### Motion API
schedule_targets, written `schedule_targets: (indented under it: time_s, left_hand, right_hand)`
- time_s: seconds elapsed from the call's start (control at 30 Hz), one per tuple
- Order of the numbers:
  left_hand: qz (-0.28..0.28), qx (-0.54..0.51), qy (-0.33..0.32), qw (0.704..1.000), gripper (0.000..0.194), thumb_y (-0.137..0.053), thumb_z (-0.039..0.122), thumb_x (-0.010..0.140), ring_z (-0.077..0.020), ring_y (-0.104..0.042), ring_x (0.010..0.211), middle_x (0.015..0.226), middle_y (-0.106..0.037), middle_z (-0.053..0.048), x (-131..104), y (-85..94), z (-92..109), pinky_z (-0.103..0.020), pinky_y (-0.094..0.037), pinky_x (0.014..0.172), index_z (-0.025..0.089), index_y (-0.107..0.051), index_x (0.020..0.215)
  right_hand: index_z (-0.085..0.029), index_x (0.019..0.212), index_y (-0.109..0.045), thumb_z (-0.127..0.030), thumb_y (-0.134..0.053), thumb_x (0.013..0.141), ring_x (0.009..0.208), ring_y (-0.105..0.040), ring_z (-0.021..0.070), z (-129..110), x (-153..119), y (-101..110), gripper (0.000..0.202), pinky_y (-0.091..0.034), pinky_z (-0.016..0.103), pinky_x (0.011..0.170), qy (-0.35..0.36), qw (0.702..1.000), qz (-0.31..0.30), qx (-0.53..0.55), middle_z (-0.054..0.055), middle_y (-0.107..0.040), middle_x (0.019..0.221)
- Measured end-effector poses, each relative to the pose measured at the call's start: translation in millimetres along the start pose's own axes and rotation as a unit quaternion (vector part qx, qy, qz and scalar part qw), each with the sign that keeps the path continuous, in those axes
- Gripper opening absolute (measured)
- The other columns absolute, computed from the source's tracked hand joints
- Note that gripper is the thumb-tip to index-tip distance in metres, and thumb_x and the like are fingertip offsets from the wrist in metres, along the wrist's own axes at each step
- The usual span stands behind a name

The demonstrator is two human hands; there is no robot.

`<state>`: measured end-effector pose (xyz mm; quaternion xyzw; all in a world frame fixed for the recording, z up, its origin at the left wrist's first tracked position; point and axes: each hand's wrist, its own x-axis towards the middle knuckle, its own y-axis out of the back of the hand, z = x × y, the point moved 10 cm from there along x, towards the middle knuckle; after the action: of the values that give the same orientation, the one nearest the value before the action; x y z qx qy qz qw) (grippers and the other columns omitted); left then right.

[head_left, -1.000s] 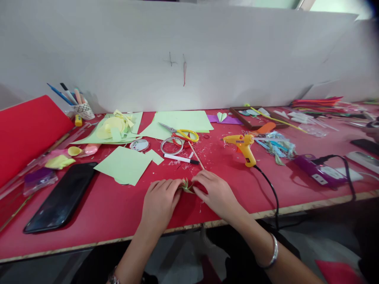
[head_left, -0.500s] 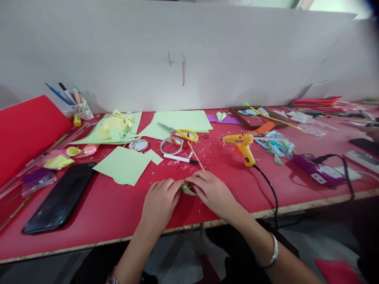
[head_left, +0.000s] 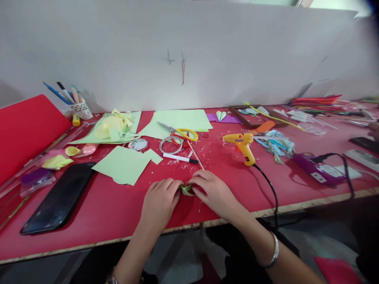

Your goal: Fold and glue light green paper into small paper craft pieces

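Note:
Near the table's front edge, my left hand and my right hand pinch opposite ends of a small curled piece of green paper. Fingers cover most of both its ends, so its full shape is hidden. Just beyond my right fingers lies a thin wooden stick, its near end reaching my knuckles. A black-and-white marker rests past my hands, with a roll of clear tape and yellow-and-orange-handled scissors behind it. Left of these is a light green paper sheet.
A yellow hot glue gun lies to the right, its black cord hanging over the front edge. Farther right sits a purple power box. A black phone is at left, below a pen cup. A person's hand shows at far right.
My fingers have parted slightly, and more of the green paper shows between them. Otherwise the hands and the things on the table stay about where they were.

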<state>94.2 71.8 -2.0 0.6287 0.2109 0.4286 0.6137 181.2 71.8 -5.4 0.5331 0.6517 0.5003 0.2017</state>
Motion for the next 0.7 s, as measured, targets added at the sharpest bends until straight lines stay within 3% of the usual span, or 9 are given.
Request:
schedule_targets:
  time_s: [0.27,0.5,0.7]
  left_hand:
    - [0.005,-0.006,-0.003,1.000,0.016,-0.047,0.015,0.081,-0.0180,-0.057,0.078,0.086,-0.062,-0.003,-0.8,-1.2,-0.6,-0.029,-0.042,0.068,0.020,-0.054,0.094]
    - [-0.012,-0.005,0.005,1.000,0.017,-0.047,0.014,0.081,-0.0192,-0.057,0.078,0.086,-0.062,-0.003,-0.8,-3.5,-0.9,-0.031,-0.042,0.068,0.020,-0.054,0.095]
    - [0.005,-0.009,0.025,1.000,0.018,-0.048,0.015,0.080,-0.0197,-0.058,0.081,0.089,-0.063,-0.003,-1.6,0.3,-6.6,-0.033,-0.042,0.073,0.021,-0.054,0.096]
  right_hand:
    - [-0.018,0.078,-0.056,-0.015,-0.053,0.078,0.080,-0.052,0.0156,4.0,-0.5,-1.0,0.004,-0.042,0.026,0.071,-0.016,1.000,0.005,-0.013,0.004,-0.056,0.084]
    - [-0.018,0.076,-0.056,-0.017,-0.052,0.080,0.079,-0.051,0.0156,1.3,0.2,-1.8,0.006,-0.041,0.026,0.069,-0.012,0.999,-0.001,-0.035,0.003,-0.056,0.084]
    - [-0.017,0.072,-0.054,-0.021,-0.055,0.079,0.074,-0.052,0.0133,8.3,-1.0,6.5,0.008,-0.040,0.023,0.066,-0.023,0.999,-0.019,0.023,0.002,-0.055,0.078]
